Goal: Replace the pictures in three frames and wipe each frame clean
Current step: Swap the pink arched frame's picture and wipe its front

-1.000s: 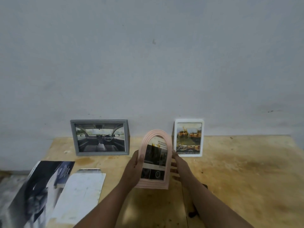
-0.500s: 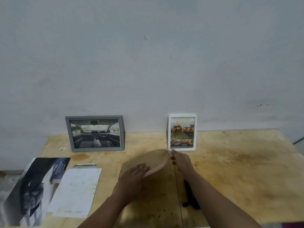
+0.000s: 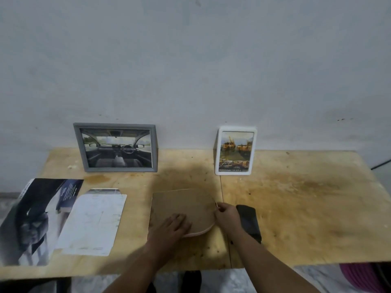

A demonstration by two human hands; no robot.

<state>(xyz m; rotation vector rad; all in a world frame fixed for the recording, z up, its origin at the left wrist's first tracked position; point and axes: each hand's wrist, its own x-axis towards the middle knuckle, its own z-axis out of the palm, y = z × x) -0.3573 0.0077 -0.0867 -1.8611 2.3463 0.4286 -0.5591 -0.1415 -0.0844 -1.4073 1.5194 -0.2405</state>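
Head view: arched frame lies face-down mid-table; left hand rests flat on it, right hand pinches its edge. Dark cloth sits just right, papers left, grey frame and white frame behind.

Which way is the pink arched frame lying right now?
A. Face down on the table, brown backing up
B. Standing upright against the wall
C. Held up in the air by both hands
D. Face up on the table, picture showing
A: the pink arched frame lies flat on the table with its brown backing up, the left hand resting on it and the right hand at its edge.
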